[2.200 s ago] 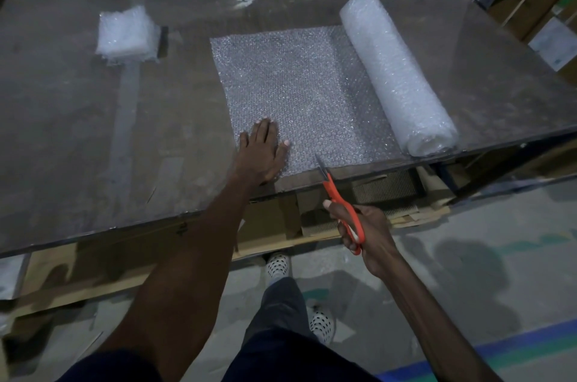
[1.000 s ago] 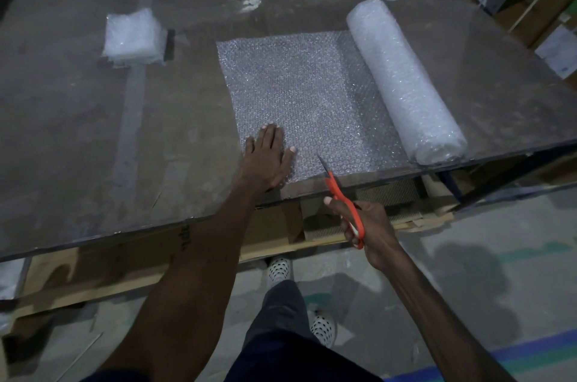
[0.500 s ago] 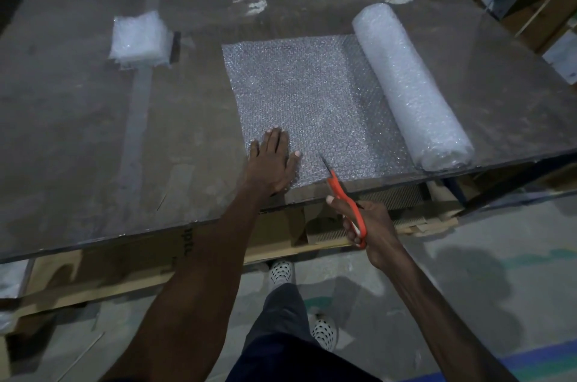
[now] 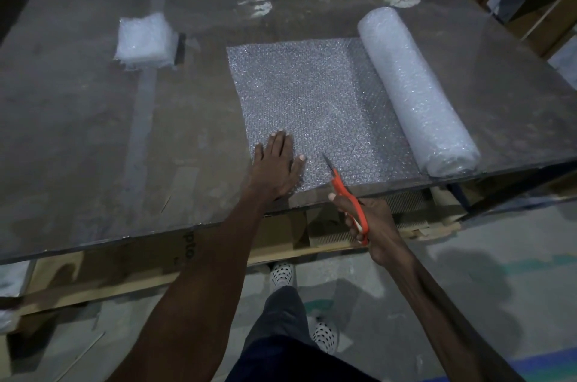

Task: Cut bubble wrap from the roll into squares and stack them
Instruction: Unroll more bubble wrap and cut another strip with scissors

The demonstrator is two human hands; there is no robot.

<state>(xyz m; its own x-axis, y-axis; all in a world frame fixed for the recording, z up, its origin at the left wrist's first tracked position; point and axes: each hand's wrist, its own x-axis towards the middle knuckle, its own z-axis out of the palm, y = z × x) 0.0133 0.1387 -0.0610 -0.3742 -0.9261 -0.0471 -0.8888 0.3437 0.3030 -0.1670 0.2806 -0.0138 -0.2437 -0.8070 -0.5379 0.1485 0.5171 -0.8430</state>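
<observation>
Where the glass-topped table fills most of the view, seen from above and slightly tilted. Dull and smeared, with a pale stripe running away beyond the left wrist. Beneath its near edge, wooden boards and cardboard; below those, a grey floor with a blue line at the lower right corner.

Next in size, the sheet of bubble wrap, unrolled flat on the glass, spreading ahead of and to the right of the left fingertips, near edge at the table's rim. Joined along its right side to the roll, lying on its side well to the right of both hands, near end just short of the table edge.

Further off, far ahead and to the left of the left fingers, the stack of cut squares, well apart from the sheet.

Closer in, the left hand, flat on the sheet's near left corner, fingers straight and close together, thumb spread toward the scissors, palm pressing the wrap down.

Just right of that thumb, the scissors, orange handles gripped in the right hand, which hangs off the table's near edge with fingers curled through the loops. Blades pointing away over the sheet's near edge, tip lying a little right of the left thumb; whether blades are parted or together, cannot tell.

Below the arms, dark trousers and spotted shoes on the floor.
</observation>
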